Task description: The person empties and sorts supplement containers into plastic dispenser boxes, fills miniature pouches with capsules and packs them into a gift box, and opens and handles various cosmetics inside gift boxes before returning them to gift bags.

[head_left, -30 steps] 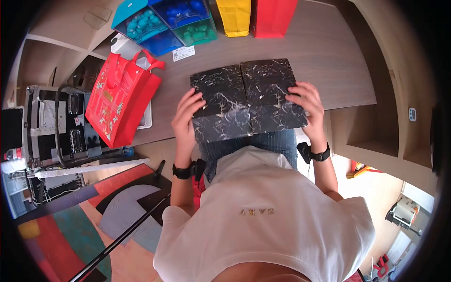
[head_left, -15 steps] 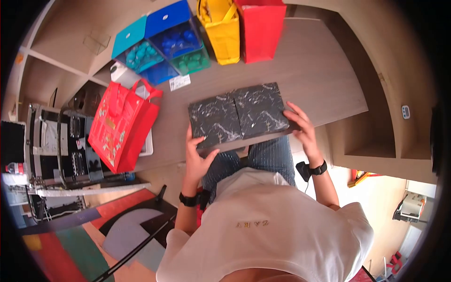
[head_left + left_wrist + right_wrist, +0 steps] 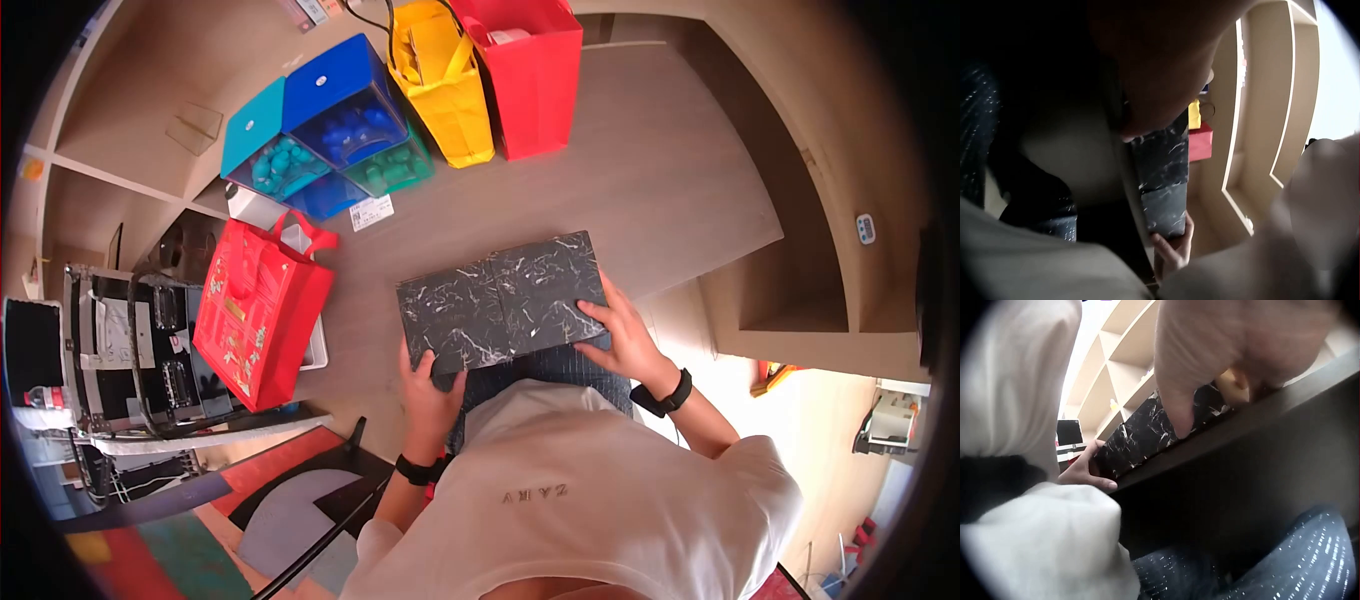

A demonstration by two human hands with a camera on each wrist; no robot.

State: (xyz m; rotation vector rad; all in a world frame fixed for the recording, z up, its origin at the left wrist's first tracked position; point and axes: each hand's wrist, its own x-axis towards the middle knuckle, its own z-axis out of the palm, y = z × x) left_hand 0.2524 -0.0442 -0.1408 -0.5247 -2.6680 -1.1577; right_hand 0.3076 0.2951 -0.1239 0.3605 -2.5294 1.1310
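Note:
Two black boxes with a white marble pattern, a left box (image 3: 455, 315) and a right box (image 3: 545, 290), sit side by side at the table's front edge, a seam between them. My left hand (image 3: 432, 400) grips the left box's near corner, a finger on top and the thumb at the front. At the other end, my right hand (image 3: 625, 335) holds the right box, fingers over its side and top. In the right wrist view, its thumb (image 3: 1180, 419) overlaps the marbled front face (image 3: 1141, 440).
A red gift bag (image 3: 265, 320) stands at the left. Farther back are teal and blue bins (image 3: 335, 100) with coloured pieces inside, a yellow bag (image 3: 440, 90) and a red bag (image 3: 525, 85). A white label (image 3: 372, 212) lies on the table (image 3: 660, 150). Shelving (image 3: 790, 280) borders the right.
The head view has shifted, so the table things appear lower. Both hands have moved from the boxes' sides toward their near corners, and the boxes' front faces no longer show in the head view.

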